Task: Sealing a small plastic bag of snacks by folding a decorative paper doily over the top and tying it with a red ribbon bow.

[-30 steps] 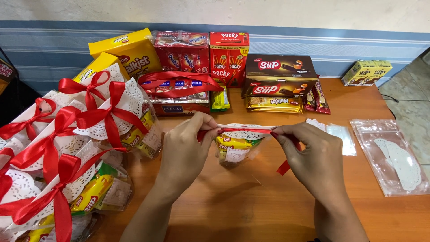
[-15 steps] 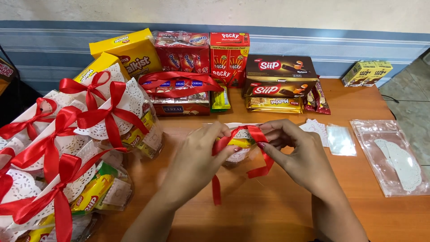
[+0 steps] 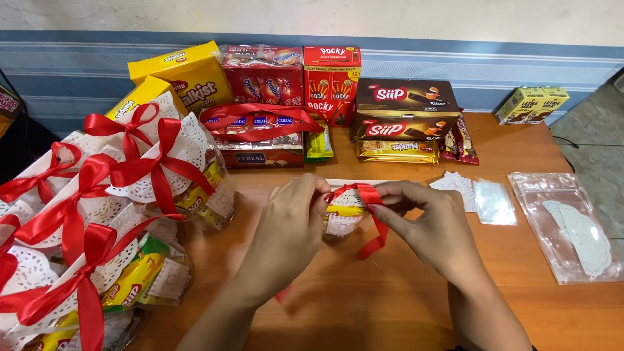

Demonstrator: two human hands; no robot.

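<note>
Hands drawn closer, left hand [image 3: 292, 218] and right hand [image 3: 429, 224] grip red ribbon [image 3: 372, 195], half-hiding snack bag [image 3: 342, 218].

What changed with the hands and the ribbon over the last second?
The red ribbon, stretched straight between both hands a second ago, is now looped over the small snack pouch. The left hand and right hand moved closer together and still pinch it. The finished pouches and snack boxes stayed put.

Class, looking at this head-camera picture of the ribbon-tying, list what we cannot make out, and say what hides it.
1. Head view: the small snack bag is mostly covered by the left hand and right hand.
2. The red ribbon knot is hidden behind the fingers.
3. The finished bags at left are cut off by the frame edge.
4. The blurred ribbon tail below the left hand.
</note>
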